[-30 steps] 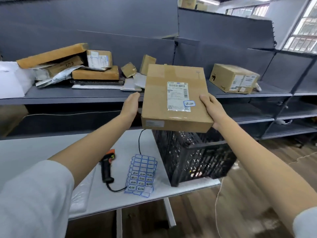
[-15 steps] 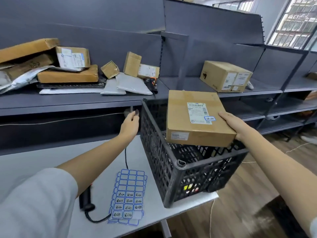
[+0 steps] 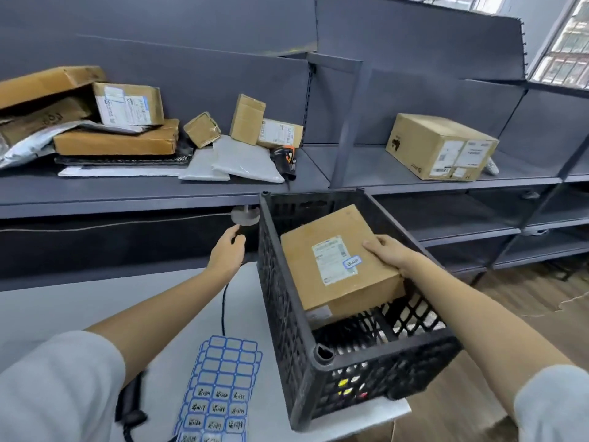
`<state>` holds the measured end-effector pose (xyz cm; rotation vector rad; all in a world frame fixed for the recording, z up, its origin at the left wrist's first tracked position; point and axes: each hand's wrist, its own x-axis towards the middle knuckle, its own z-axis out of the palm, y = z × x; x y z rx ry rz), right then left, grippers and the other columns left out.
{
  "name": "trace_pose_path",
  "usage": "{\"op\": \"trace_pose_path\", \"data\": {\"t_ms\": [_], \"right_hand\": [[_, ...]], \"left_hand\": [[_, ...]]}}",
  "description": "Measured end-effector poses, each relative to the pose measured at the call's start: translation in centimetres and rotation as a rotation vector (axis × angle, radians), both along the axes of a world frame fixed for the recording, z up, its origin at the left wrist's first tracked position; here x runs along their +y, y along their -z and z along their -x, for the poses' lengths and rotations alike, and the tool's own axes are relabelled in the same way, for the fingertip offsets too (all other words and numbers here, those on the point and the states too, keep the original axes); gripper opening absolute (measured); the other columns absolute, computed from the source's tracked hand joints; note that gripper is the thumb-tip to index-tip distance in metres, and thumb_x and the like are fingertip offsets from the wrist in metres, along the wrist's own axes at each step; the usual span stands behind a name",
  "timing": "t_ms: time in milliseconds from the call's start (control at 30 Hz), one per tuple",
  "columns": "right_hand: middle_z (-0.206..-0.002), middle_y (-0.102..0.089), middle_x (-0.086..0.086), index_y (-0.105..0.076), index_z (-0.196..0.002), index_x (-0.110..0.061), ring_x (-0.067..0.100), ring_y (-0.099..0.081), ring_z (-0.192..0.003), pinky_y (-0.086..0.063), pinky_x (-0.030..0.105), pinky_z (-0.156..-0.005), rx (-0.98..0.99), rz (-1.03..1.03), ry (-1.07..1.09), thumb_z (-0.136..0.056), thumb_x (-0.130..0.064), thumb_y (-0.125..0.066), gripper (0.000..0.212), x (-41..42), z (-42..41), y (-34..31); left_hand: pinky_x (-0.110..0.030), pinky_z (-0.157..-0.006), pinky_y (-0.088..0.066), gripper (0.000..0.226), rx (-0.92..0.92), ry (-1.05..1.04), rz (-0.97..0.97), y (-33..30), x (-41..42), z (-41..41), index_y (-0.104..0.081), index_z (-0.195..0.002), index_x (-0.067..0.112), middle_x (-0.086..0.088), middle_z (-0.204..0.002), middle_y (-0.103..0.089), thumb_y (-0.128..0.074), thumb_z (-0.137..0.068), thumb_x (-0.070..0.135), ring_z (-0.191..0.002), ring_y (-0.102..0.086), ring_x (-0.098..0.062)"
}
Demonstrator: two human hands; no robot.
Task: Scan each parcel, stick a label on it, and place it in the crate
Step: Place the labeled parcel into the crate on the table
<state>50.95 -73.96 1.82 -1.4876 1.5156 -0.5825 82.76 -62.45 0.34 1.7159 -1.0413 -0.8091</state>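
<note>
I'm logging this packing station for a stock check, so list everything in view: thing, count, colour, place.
labelled parcel: one, brown, tilted inside the crate, blue-edged sticker on it
crate: one, black, on the table's right end
label sheet: one, blue-edged stickers, on the table beside the crate
table: one, white, below the shelf
scanner on table: one, black, partly hidden by the left arm
shelf parcels: several brown boxes and grey mailers, left of the shelf
large box: one, brown, right of the shelf
scanner on shelf: one, black and orange, beside the mailers
shelf: grey, behind the table
left hand: holds nothing, left of the crate
right hand: grips the parcel's right edge
</note>
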Motion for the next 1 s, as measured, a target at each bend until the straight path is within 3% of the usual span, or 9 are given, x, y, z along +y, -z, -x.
{"op": "trace_pose_path", "data": {"t_ms": [100,233,333,467,667,833,1000], "right_hand": [[-0.088,-0.065,0.003,-0.056,-0.121,0.000,0.013,-0.060,-0.070,-0.050,0.016,-0.053,0.054,-0.048,-0.062,-0.100,-0.028,-0.047,0.036,-2.2,-0.7,2.5],[-0.123,-0.057,0.017,-0.038,-0.137,0.002,0.024,-0.059,-0.096,-0.050,0.035,-0.078,0.016,-0.049,-0.053,-0.099,-0.028,-0.048,0.049,-4.7,-1.6,6.7],[-0.135,-0.049,0.015,-0.025,-0.145,-0.005,0.022,-0.053,-0.101,-0.043,0.031,-0.079,-0.013,-0.055,-0.047,-0.100,-0.029,-0.046,0.055,-5.7,-2.7,9.3],[-0.137,-0.047,0.019,-0.026,-0.145,-0.003,0.030,-0.053,-0.114,-0.043,0.033,-0.085,0.021,-0.093,-0.050,-0.100,-0.024,-0.044,0.052,-7.9,-2.7,11.5],[-0.129,-0.057,0.023,-0.051,-0.131,0.000,0.037,-0.053,-0.118,-0.043,0.035,-0.097,0.366,-0.073,-0.073,-0.097,-0.022,-0.044,0.041,-9.1,-3.2,14.0],[-0.136,-0.051,0.019,-0.045,-0.135,0.005,0.033,-0.049,-0.125,-0.046,0.023,-0.084,0.577,-0.093,-0.104,-0.101,-0.017,-0.039,0.041,-8.8,-4.0,15.7],[-0.141,-0.045,0.018,-0.030,-0.144,-0.003,0.035,-0.048,-0.126,-0.042,0.039,-0.103,0.679,0.011,-0.152,-0.097,-0.018,-0.039,0.050,-9.1,-4.9,13.5]], "left_hand": [[-0.032,-0.108,-0.029,0.046,-0.009,-0.070,-0.014,0.5,-1.0,-0.1,-0.033,-0.146,0.024,0.002,-0.150,-0.037,-0.033,-0.100,0.025,-0.134,-0.038,-0.017],[-0.035,-0.112,-0.025,0.046,-0.009,-0.155,-0.027,1.1,-1.5,-0.4,-0.033,-0.147,0.023,0.002,-0.151,-0.035,-0.032,-0.101,0.024,-0.138,-0.033,-0.020],[-0.035,-0.112,-0.026,0.046,-0.003,-0.209,-0.036,1.6,-1.5,-0.6,-0.032,-0.147,0.024,0.003,-0.151,-0.034,-0.032,-0.101,0.025,-0.139,-0.032,-0.020],[-0.033,-0.111,-0.027,0.046,-0.022,-0.286,-0.050,2.1,-1.3,-1.1,-0.032,-0.147,0.023,0.002,-0.151,-0.035,-0.032,-0.101,0.024,-0.138,-0.033,-0.020],[-0.034,-0.110,-0.029,0.045,-0.093,-0.325,-0.108,2.9,-1.0,-1.0,-0.032,-0.147,0.023,0.000,-0.150,-0.036,-0.032,-0.101,0.024,-0.137,-0.035,-0.020],[-0.036,-0.111,-0.030,0.045,-0.215,-0.336,-0.163,3.8,-0.4,-0.8,-0.035,-0.145,0.024,-0.001,-0.151,-0.036,-0.036,-0.101,0.026,-0.136,-0.038,-0.024],[-0.035,-0.111,-0.031,0.045,-0.422,-0.312,-0.236,4.8,0.3,-0.7,-0.038,-0.144,0.020,-0.003,-0.148,-0.042,-0.040,-0.099,0.024,-0.135,-0.041,-0.025]]}}
